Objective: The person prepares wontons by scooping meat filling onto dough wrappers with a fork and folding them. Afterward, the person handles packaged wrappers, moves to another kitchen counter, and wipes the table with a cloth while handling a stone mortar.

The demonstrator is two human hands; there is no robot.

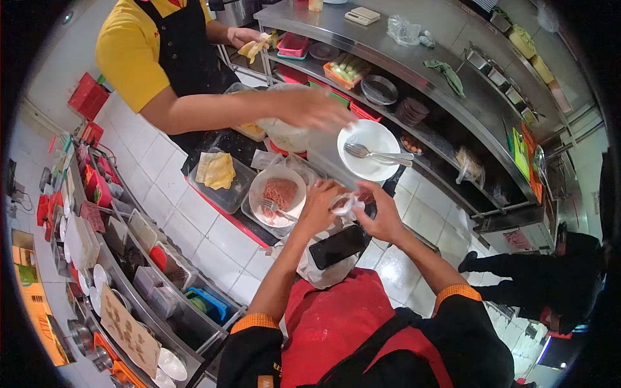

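Left hand (318, 205) and right hand (381, 216) both pinching small whitish translucent piece (347, 205), material unclear. Piece sits between them, near round white bowl (255, 186) of pink minced meat (281, 193). Flat yellow sheets (215, 170) on clear plastic tray (240, 193), farther left. Black rectangular phone (337, 247) below hands.

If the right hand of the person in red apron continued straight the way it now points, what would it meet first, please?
The right hand would probably meet first the small whitish piece between both hands, then the left hand; exact depth is unclear.
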